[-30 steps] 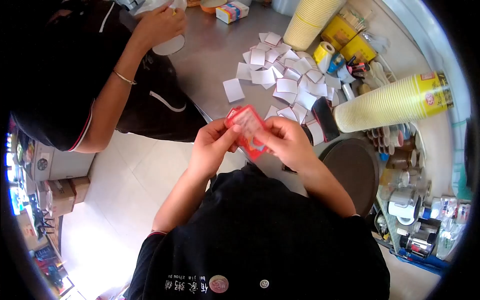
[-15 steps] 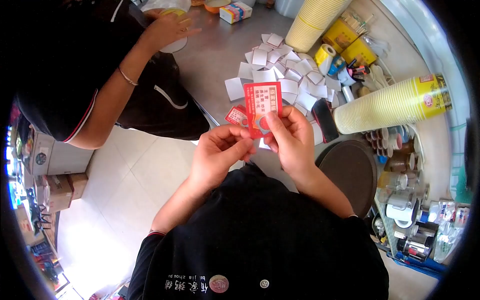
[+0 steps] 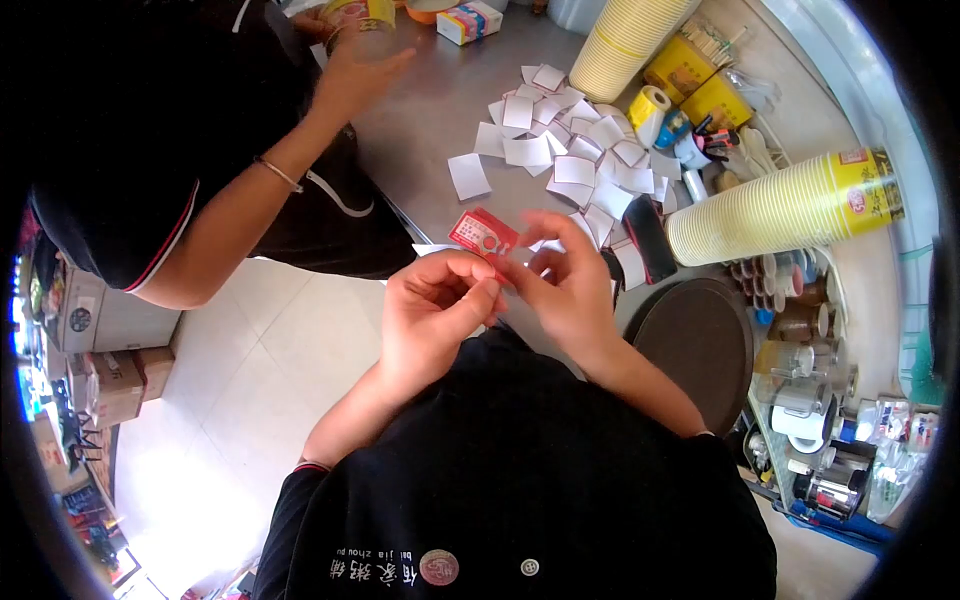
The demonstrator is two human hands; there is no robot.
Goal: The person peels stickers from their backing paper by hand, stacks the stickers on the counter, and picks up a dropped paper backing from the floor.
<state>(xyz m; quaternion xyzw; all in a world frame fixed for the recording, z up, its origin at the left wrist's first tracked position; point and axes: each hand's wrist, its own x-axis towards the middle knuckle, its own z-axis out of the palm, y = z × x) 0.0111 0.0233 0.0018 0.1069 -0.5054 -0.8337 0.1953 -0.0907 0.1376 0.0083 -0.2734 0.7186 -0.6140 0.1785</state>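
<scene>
My left hand (image 3: 435, 305) is closed in a pinch, with the edge of a red card (image 3: 502, 268) at its fingertips. Close by on the right, my right hand (image 3: 570, 290) has its thumb near that edge and its other fingers lifted apart, smeared by motion. Just beyond the fingertips are small red cards (image 3: 478, 231) with pale printed panels. Whether they lie on the table or are held is hard to tell. Farther out, a loose heap of white cards (image 3: 573, 170), some with red edges, covers part of the metal table (image 3: 425, 110).
A person's hand (image 3: 360, 75) at upper left is near a yellow-patterned container (image 3: 362, 14). Stacked paper cups (image 3: 780, 208) lie at right, beside a black phone-like object (image 3: 650, 238) and a round dark tray (image 3: 695, 345). Another cup stack (image 3: 625, 50) stands behind the heap.
The large red card held up between my hands is no longer seen upright. My right hand's fingers have opened and shifted slightly left. The other person's arm has moved right.
</scene>
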